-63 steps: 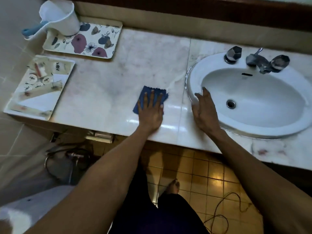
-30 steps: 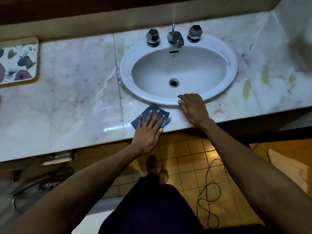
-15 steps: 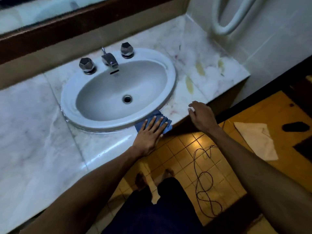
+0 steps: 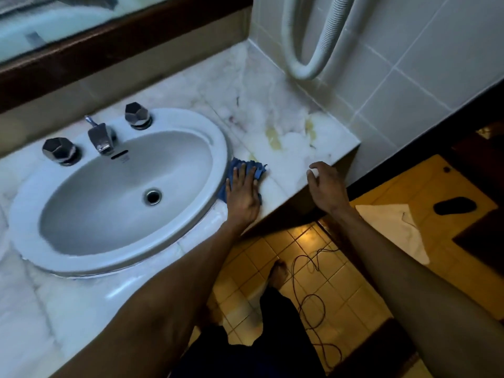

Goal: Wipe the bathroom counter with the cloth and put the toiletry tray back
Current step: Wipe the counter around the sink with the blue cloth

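Two hands are out in front of me. My left hand lies flat on the cloth, fingers spread and straight, pressing it onto the worktop right against the right rim of the sink. Most of the cloth is hidden under my palm; only a blue crumpled edge shows past the fingertips and a strip at the thumb side. I am not gripping it, just pushing down.

My right hand is at the front edge of the worktop near its right end, fingers loosely curled and holding nothing. Whether the fingertips touch the marble or hang just over it I cannot tell.

Yellowish stains mark the marble beyond the cloth. The tap and two knobs sit at the back of the sink, slightly blurred. A white ribbed hose loops down the tiled wall, its upper part cut off by the frame. The mirror along the top is smeared and I cannot read what it reflects.

The tray is out of view; the left part of the worktop is cut off.

Below, a thin cord tangles on the floor tiles beside my foot. A white towel lies on the floor to the right, and a dark shape past it is too dim to name.
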A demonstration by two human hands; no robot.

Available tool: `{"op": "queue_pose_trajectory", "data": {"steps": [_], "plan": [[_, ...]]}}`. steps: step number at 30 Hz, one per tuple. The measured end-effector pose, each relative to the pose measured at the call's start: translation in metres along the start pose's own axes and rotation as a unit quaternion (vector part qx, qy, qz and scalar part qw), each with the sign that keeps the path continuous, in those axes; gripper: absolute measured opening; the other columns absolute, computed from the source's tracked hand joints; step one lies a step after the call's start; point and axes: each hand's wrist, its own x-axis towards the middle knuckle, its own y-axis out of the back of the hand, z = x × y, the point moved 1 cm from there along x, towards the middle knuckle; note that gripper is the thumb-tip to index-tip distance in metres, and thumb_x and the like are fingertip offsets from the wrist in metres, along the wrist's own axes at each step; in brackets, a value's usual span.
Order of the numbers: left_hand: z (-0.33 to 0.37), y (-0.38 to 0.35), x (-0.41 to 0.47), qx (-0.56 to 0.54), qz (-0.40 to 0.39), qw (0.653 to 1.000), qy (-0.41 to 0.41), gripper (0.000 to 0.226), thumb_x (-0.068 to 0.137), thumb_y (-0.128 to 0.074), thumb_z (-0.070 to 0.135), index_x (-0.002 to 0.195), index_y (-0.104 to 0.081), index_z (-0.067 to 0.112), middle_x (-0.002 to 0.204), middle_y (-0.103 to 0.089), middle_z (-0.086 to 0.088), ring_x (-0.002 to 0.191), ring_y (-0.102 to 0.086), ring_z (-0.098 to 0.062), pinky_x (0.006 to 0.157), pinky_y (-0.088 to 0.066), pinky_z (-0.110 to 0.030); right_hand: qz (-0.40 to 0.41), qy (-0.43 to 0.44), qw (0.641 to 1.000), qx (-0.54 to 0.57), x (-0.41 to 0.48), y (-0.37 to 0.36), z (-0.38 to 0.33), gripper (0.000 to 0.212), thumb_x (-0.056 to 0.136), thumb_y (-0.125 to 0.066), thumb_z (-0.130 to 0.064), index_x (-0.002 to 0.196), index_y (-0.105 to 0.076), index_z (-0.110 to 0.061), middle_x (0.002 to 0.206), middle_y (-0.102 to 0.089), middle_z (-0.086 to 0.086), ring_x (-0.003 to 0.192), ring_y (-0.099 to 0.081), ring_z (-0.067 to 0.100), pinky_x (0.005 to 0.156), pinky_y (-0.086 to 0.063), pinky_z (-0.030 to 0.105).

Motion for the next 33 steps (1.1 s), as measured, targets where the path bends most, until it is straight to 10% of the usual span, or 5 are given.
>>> {"op": "queue_pose_trajectory", "data": {"steps": [12,33], "plan": [[0.025,-0.041,-0.043,0.229,-0.038,0.971,-0.053,0.058,0.107,-0.025,0.043,0.160,-0.004,0.031,0.169,0.002,0.003,0.155,0.007,-0.020,0.124,-0.006,-0.049,-0.017,-0.036,0.999,0.027,0.113,0.012,0.071,0.047,0.101,-0.044,-0.030,0.141,-0.044,-0.006,0.153,-0.038,0.017,0.142,-0.033,0.033,0.117,-0.027,0.043],[0.022,-0.030,0.066,0.134,0.031,0.989,0.051,0.052,0.106,-0.028,0.036,0.158,-0.020,0.035,0.168,-0.009,0.006,0.156,-0.001,-0.018,0.124,-0.004,-0.047,0.026,0.026,0.999,-0.009,0.148,-0.020,0.101,0.051,0.101,-0.039,-0.032,0.147,-0.040,-0.009,0.161,-0.028,0.011,0.149,-0.024,0.027,0.120,-0.021,0.040]]}}
